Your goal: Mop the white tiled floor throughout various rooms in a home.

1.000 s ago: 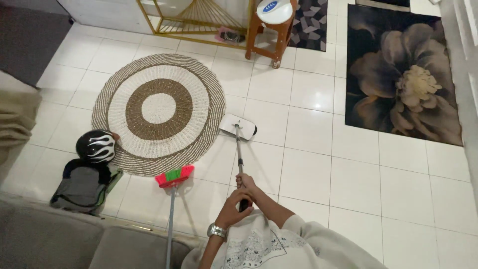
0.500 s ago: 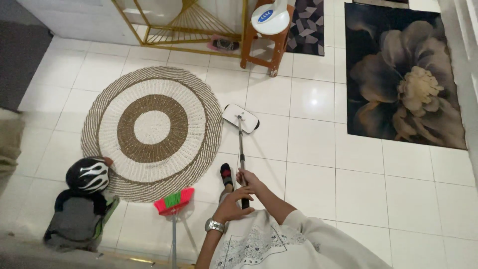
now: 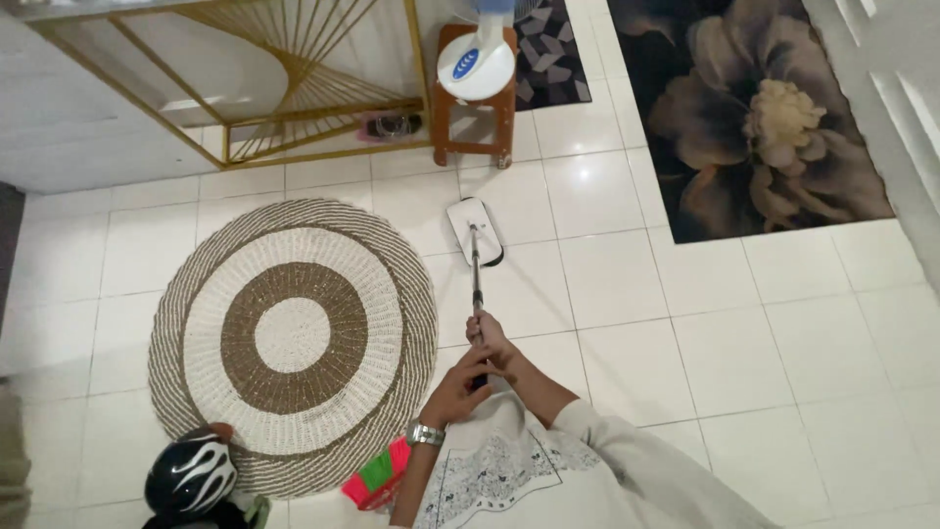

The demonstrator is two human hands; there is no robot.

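Two hands clench the near end of a flat mop (image 3: 476, 257): the right hand (image 3: 490, 336) wraps the slim metal pole higher up, the left hand (image 3: 458, 384) closes its grip just below on the dark handle. Its white, rounded-rectangle head lies flat on the white tiled floor (image 3: 627, 294), just right of the round woven rug (image 3: 294, 333) and near a wooden stool (image 3: 475, 98).

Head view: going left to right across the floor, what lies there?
Black helmet with white flames → round woven brown-and-white rug → white mop head on its pole, held by both hands → dark floral rug.
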